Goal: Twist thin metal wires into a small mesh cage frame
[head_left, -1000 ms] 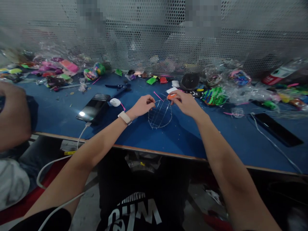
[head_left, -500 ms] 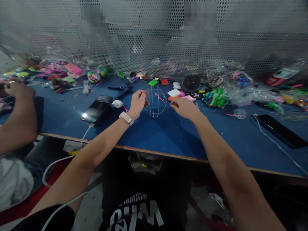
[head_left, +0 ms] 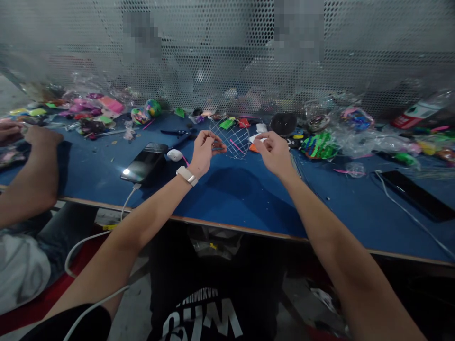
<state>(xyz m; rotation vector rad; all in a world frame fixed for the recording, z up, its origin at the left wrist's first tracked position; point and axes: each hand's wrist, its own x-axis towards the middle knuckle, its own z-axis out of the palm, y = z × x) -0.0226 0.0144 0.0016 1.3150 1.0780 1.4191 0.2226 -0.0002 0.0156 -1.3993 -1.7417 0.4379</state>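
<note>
A rounded wire mesh frame (head_left: pixel 237 142) with thin crossing wires stands over the blue table (head_left: pixel 220 199), between my two hands. My left hand (head_left: pixel 206 149) grips the left edge of this frame, thumb and fingers pinched together. At the right side of the frame, my right hand (head_left: pixel 272 150) has its thumb and index finger drawn together; anything between them is too small to make out. A pink strip (head_left: pixel 236 146) shows through the mesh. White clay pieces (head_left: pixel 261 128) lie behind my right hand, beside an orange piece (head_left: pixel 253 148).
A black power bank (head_left: pixel 144 162), a white earbud case (head_left: pixel 174 155) and pliers (head_left: pixel 177 137) lie on the left. Rightward are a green striped piece (head_left: pixel 320 145) and a phone (head_left: pixel 417 195). A person's hand (head_left: pixel 42 136) works at far left. Perforated metal (head_left: pixel 220 61) rises behind.
The wire frame has turned and now shows a crossed mesh instead of mostly upright wires. My right hand has risen a little, its fingertips drawn in. The person's hand at left has shifted right.
</note>
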